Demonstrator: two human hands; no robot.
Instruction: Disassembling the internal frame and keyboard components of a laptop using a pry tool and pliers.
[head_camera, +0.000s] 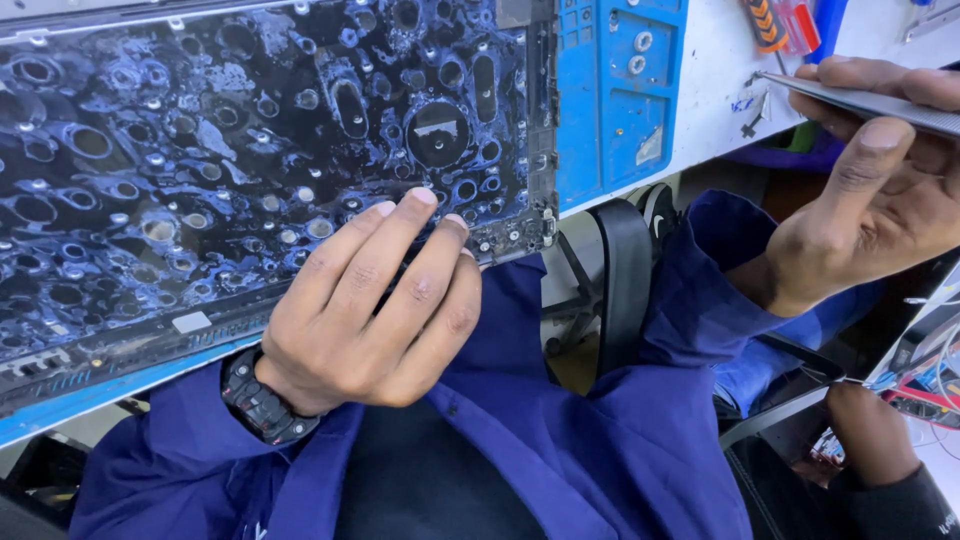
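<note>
One head-worn view — looking steeply down, close over the workbench.

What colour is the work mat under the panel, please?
Bright blue mat, head view.

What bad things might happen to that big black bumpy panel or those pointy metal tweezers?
1. The black metal panel full of round holes hangs past the blue mat's edge, steadied only by the left hand's fingertips; it might tip into the lap.
2. The silver metal tweezers in the right hand end in a sharp tip; it might poke fingers or scratch the panel.
3. Tiny screws on the mat might roll off.
</note>
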